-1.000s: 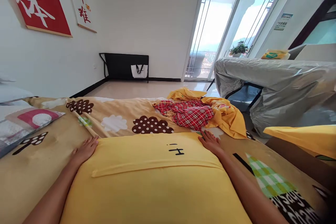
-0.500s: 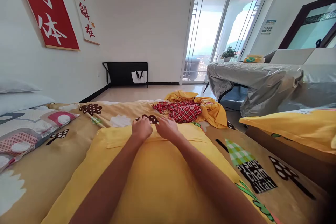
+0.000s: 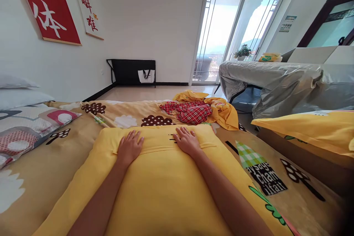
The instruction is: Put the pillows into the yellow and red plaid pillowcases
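On the bed: a yellow pillow (image 3: 166, 184) lies lengthways on the printed quilt (image 3: 41, 177). Its far end points to the foot of the bed, and its near end runs out of the bottom of the view.
Left hand: the left hand (image 3: 129, 147) lies flat, palm down, on the pillow's far end, left of the middle. The fingers are straight and slightly spread, gripping nothing.
Right hand: the right hand (image 3: 188, 142) lies flat, palm down, on the same end, right of the middle. The fingers are straight and a little apart, with nothing pinched.
Between the hands: a flap edge (image 3: 163, 149) runs across the pillow from one hand to the other. Black marks (image 3: 173, 138) sit just beside the right hand's thumb side.
Beyond the fingertips: a red checked cloth (image 3: 190, 111) lies on a crumpled yellow cloth (image 3: 224, 114) at the foot of the bed, near the pillow but apart from both hands.
Left side: a patterned pillow (image 3: 27, 132) lies on the quilt, well apart from the left hand. White pillows (image 3: 19, 97) are behind it by the wall.
Right side: a second yellow pillow (image 3: 309, 131) shows at the edge of the view, off the quilt.
Room: a grey cover (image 3: 290, 84) drapes furniture beyond the bed. A black rack (image 3: 129, 70) with a white bag (image 3: 146, 76) stands against the far wall beside the glass doors (image 3: 229, 29). A red banner (image 3: 47, 7) hangs on the left wall.
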Demonstrator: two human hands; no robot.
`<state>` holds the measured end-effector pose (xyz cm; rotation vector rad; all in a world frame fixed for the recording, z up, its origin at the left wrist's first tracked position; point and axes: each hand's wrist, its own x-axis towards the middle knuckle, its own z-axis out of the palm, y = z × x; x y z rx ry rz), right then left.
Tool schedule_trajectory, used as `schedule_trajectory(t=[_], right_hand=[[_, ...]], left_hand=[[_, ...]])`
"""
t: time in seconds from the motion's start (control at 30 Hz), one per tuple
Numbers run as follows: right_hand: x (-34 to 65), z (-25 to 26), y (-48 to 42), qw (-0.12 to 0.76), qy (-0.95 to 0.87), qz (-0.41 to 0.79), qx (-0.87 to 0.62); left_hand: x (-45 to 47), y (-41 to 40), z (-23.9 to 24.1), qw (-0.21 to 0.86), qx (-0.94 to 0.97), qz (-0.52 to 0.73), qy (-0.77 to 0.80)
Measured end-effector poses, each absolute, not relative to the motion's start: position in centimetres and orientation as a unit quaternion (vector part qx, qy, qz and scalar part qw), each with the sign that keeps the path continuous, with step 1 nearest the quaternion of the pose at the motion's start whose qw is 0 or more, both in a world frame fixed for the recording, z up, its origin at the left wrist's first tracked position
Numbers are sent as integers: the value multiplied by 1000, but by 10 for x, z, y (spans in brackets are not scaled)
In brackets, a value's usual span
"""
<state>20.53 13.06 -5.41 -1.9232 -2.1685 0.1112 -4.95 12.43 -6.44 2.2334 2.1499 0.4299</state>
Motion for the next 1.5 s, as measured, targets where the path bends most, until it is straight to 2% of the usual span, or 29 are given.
schedule_trajectory(t=[0.3, 0.63, 0.8, 0.9, 1.03, 1.13, 1.2, 1.33, 1.5], right_hand=[[308, -99, 132, 109, -639, 69, -758], [362, -126, 113, 122, -601, 53, -788], [398, -131, 79, 142, -589, 1, -796], [402, -117, 66, 190, -559, -89, -802], [345, -61, 59, 245, -651, -103, -711], [267, -17, 57, 247, -760, -72, -597], [219, -6, 55, 240, -813, -49, -528], [179, -33, 48, 186, -868, -2, -461], [217, -65, 45, 185, -831, -13, -525]], left_hand=[[-115, 117, -80, 50, 647, 156, 744], [-139, 99, -85, 20, 625, 185, 758], [-207, 55, -108, 61, 597, 136, 788], [-234, 27, -109, 4, 571, 137, 809], [-191, 18, -66, -66, 636, 150, 754], [-104, 30, -22, -56, 745, 158, 646], [-44, 41, -7, -57, 795, 188, 573], [17, 49, -31, -19, 838, 164, 520], [-35, 37, -77, -48, 797, 160, 580]])
